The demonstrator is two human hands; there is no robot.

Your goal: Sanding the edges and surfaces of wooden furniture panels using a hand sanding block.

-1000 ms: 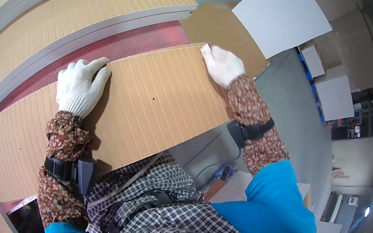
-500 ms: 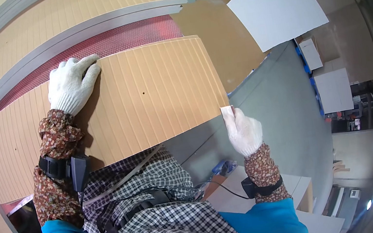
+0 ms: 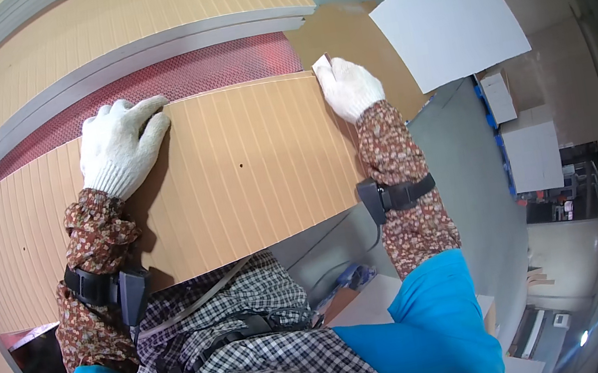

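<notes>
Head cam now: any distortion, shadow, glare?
Head view: fisheye bows the long edges of the near board, corners go black; head view: a shadow falls on that board beside the left hand; head view: small bright spot at lower right.

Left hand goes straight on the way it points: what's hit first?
Left hand likely meets the board stack beyond the red mesh, at its pale near side; relative heights unclear.
</notes>
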